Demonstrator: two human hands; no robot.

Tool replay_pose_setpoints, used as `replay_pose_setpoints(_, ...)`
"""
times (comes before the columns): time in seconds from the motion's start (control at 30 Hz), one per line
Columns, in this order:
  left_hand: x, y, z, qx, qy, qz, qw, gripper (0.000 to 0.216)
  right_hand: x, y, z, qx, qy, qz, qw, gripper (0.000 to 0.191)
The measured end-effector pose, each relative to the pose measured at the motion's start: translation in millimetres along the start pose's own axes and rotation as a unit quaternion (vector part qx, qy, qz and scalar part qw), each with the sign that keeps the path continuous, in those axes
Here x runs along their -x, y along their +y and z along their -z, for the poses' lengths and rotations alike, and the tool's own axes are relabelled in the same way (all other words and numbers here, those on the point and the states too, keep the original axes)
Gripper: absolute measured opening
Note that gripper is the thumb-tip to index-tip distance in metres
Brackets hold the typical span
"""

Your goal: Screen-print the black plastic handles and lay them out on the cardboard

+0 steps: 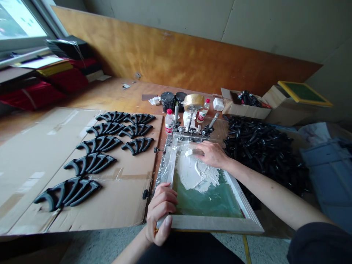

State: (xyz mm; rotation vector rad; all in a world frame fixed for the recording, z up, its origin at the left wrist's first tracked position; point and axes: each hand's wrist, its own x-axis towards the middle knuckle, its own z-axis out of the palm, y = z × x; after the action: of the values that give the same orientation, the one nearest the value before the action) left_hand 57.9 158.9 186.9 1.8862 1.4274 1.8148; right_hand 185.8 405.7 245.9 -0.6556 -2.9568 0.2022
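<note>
1. The screen frame point(214, 223) lies before the person, its green mesh point(198, 205) facing up; white paste point(199, 178) covers much of the mesh's 12 o'clock half.
2. The left hand point(162, 209) is at the frame's 7 o'clock corner, its grip closed, fingers curled over the side bar.
3. The right hand point(213, 154) reaches over the mesh towards 12 o'clock, its grip pinched on a white-smeared scraper point(191, 151) at the paste's far edge.
4. Metal clamps point(196, 136) stand at the frame's 12 o'clock edge; beyond them is a tape roll point(194, 101), with one red-capped bottle point(169, 124) towards 11 o'clock.
5. At 9 to 10 o'clock, eight sets of curved black pieces point(73, 191) lie on cardboard point(126, 183) over the table point(110, 91).
6. A heap of small black parts point(264, 150) lies at 2 o'clock.
</note>
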Motion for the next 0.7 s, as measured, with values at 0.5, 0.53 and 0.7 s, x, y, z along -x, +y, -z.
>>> replay_pose_setpoints(0.5, -8.2, 2.6, 1.9, -0.005, -0.005, -0.016, 1.000, 0.020, 20.3, 8.1, 11.7, 0.098, -0.057, -0.111, 0.987, 0.012)
replay_pose_setpoints(0.53, -8.5, 2.9, 1.9, -0.007, -0.003, -0.015, 1.000, 0.020, 20.5, 6.1, 11.1, 0.102, -0.065, -0.121, 0.985, 0.013)
replay_pose_setpoints(0.7, -10.4, 3.3, 3.3, -0.013, 0.001, -0.018, 1.000, 0.021, 17.3, 0.8, 17.4, 0.085, -0.087, -0.147, 0.982, 0.022)
